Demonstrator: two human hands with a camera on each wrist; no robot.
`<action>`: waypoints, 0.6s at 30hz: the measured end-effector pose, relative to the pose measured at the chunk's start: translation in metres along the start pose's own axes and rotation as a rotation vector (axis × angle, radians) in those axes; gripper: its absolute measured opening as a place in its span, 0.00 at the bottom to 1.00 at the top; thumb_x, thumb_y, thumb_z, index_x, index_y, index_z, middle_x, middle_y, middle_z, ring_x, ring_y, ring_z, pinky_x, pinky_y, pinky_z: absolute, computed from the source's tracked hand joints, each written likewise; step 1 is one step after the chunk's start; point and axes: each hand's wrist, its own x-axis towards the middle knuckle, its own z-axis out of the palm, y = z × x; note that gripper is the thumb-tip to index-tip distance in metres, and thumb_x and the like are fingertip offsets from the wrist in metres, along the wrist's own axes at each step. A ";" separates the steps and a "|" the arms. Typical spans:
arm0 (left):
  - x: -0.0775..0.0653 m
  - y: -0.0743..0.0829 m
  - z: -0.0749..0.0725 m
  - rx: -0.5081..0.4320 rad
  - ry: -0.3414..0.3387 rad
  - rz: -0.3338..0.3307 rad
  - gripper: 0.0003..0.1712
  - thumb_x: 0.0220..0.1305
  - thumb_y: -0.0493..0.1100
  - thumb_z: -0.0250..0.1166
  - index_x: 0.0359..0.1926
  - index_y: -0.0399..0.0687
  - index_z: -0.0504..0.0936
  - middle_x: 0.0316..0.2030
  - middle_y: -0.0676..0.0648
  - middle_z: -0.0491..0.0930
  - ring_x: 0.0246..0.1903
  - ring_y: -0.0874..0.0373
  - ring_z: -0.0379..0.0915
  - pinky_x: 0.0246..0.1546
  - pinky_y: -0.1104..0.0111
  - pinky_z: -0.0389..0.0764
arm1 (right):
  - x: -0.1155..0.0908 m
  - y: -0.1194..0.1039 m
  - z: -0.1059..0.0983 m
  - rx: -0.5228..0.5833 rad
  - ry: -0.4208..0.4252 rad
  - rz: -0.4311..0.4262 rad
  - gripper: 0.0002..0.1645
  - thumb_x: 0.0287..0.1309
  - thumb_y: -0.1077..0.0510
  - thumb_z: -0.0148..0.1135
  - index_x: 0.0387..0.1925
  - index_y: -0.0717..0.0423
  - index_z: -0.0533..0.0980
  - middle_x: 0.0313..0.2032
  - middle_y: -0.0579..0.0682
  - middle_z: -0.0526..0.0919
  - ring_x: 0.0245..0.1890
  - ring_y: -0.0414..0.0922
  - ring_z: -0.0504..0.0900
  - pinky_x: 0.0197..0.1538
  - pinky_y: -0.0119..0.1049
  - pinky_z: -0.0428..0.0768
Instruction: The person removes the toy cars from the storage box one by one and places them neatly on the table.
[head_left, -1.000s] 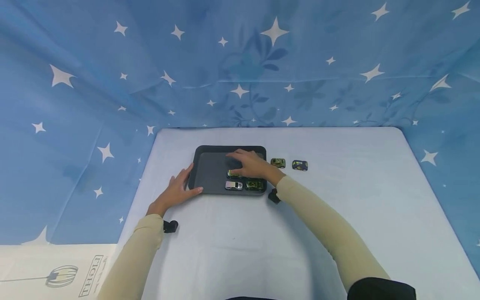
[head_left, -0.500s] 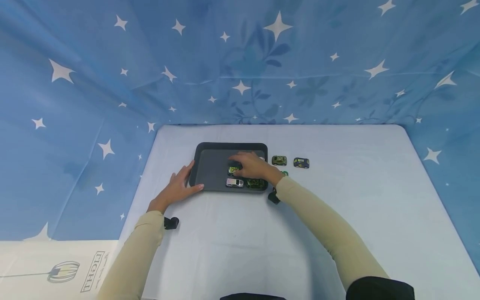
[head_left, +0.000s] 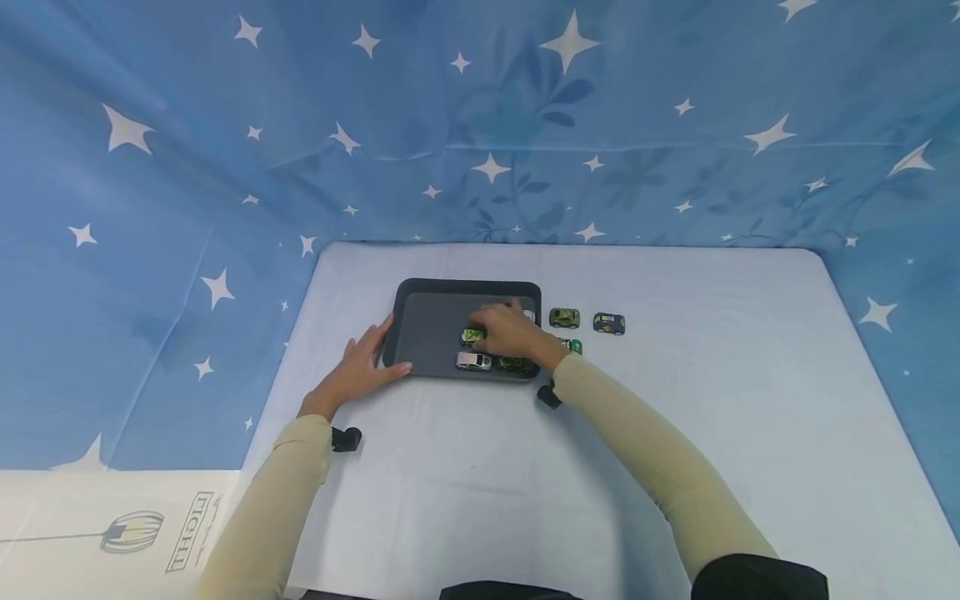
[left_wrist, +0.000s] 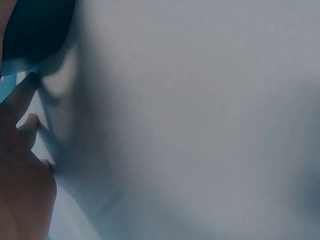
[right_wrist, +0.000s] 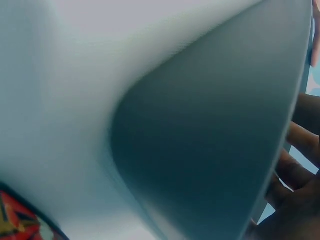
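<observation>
In the head view a dark grey tray (head_left: 431, 329) lies on the white table. My left hand (head_left: 357, 372) is at its near left corner, fingers along the left side and thumb at the front rim. My right hand (head_left: 512, 332) is over the tray's right half, index finger and thumb pinching a yellow-green toy car (head_left: 472, 337). In front of that sits a white toy car (head_left: 473, 361), beside a dark green toy car (head_left: 512, 364) partly under the wrist. Another whitish toy car (head_left: 529, 317) shows behind the hand.
Right of the tray stand a camouflage toy car (head_left: 565, 317) and a dark blue toy car (head_left: 609, 323). A green toy car (head_left: 573, 345) is half hidden by the right wrist. A blue star-patterned curtain (head_left: 420, 108) borders the table (head_left: 712, 375).
The head view has shifted slightly. My right fingers have drawn in closer round the yellow-green toy car. The green toy car by my right wrist has come into sight. My left hand stays at the tray.
</observation>
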 end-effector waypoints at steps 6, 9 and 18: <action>0.000 0.000 0.000 -0.005 -0.009 -0.016 0.57 0.56 0.74 0.61 0.75 0.78 0.34 0.77 0.45 0.40 0.76 0.49 0.29 0.72 0.48 0.25 | 0.001 0.002 0.003 -0.044 0.015 -0.004 0.24 0.59 0.49 0.68 0.56 0.51 0.79 0.51 0.47 0.81 0.53 0.46 0.79 0.66 0.65 0.56; 0.000 0.001 0.000 -0.006 -0.011 -0.020 0.57 0.56 0.74 0.61 0.75 0.78 0.34 0.77 0.46 0.40 0.76 0.50 0.29 0.72 0.48 0.25 | 0.002 0.002 0.005 -0.046 0.028 -0.008 0.23 0.59 0.50 0.69 0.55 0.51 0.80 0.50 0.47 0.81 0.51 0.45 0.79 0.66 0.65 0.58; -0.003 0.003 -0.003 -0.030 -0.018 -0.054 0.57 0.55 0.75 0.61 0.74 0.82 0.34 0.77 0.45 0.38 0.76 0.47 0.26 0.71 0.44 0.27 | 0.004 0.002 0.008 -0.040 0.059 -0.025 0.18 0.58 0.51 0.69 0.50 0.49 0.82 0.48 0.46 0.83 0.50 0.44 0.79 0.66 0.65 0.57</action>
